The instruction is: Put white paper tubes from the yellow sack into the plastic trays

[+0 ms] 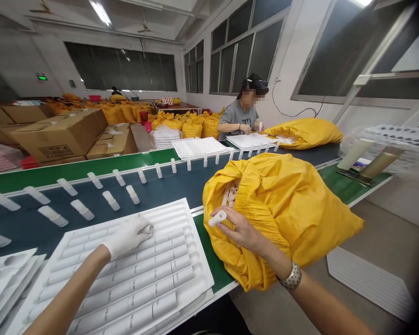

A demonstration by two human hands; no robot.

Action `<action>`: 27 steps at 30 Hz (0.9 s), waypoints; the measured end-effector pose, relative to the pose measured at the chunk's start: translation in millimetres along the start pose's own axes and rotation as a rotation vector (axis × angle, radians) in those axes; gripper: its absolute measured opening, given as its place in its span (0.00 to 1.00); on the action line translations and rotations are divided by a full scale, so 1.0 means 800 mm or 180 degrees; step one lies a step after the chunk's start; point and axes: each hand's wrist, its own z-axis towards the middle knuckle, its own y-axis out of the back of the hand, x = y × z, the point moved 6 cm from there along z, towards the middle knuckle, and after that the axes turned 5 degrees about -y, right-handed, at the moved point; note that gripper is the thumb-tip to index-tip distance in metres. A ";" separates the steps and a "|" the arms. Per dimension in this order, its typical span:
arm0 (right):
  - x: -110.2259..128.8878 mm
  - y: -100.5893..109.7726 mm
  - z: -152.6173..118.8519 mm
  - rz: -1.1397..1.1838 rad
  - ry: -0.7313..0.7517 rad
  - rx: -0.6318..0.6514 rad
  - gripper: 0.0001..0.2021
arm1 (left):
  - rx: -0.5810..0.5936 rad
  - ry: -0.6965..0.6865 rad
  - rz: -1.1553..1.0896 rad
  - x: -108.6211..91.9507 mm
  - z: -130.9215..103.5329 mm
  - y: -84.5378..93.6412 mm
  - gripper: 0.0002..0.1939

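My left hand [129, 237], in a white glove, is over a white moulded tray [195, 291]. Its fingers are closed around the end of a white tube [148, 229], partly hidden by the glove. Long white tubes [136, 284] with small dark print lie side by side in the tray's grooves. My bare right hand [242, 229] wears a metal watch band at the wrist. It pinches a short hollow white tube piece [217, 218] at the mouth of a yellow sack [282, 200]. More such white pieces [231, 191] show inside the sack.
Short white tubes [85, 210] stand along the dark conveyor belt [174, 186]. Stacked trays [10, 274] lie at the left. Across the belt a co-worker [242, 116] handles small pieces beside another yellow sack [307, 132]. Cardboard boxes [63, 135] stand behind.
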 end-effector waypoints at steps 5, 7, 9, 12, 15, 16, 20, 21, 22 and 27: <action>0.022 -0.025 0.007 -0.0174 0.0058 0.0598 0.17 | -0.0029 -0.0037 -0.0926 -0.061 -0.031 -0.008 0.26; 0.031 -0.031 0.010 -0.0161 0.0187 0.0713 0.20 | 0.0074 -0.0019 -0.1730 -0.094 -0.046 -0.013 0.28; 0.037 -0.033 0.014 -0.0112 0.0306 0.0655 0.17 | 0.0218 0.0027 -0.2351 -0.122 -0.058 -0.018 0.26; 0.046 -0.031 0.018 -0.0178 0.0526 0.0570 0.10 | 0.0426 -0.0073 -0.2749 -0.149 -0.068 -0.028 0.19; 0.056 -0.029 0.016 -0.0249 0.0711 0.0641 0.09 | 0.0486 -0.0188 -0.3168 -0.162 -0.074 -0.038 0.17; 0.060 -0.028 0.015 -0.0222 0.0725 0.0673 0.09 | 0.0474 -0.0184 -0.3277 -0.165 -0.076 -0.041 0.17; 0.064 -0.032 0.008 -0.0069 0.0360 0.0994 0.14 | 0.0214 -0.0157 -0.3163 -0.176 -0.082 -0.052 0.15; 0.063 -0.034 0.006 -0.0027 0.0196 0.1092 0.15 | 0.0087 -0.0174 -0.3016 -0.178 -0.083 -0.052 0.15; 0.061 -0.035 0.004 0.0006 0.0068 0.1170 0.15 | -0.0045 -0.0191 -0.2867 -0.178 -0.084 -0.052 0.15; 0.064 -0.035 -0.006 -0.0198 0.0467 0.1302 0.16 | 0.0100 -0.0213 -0.2659 -0.180 -0.095 -0.050 0.14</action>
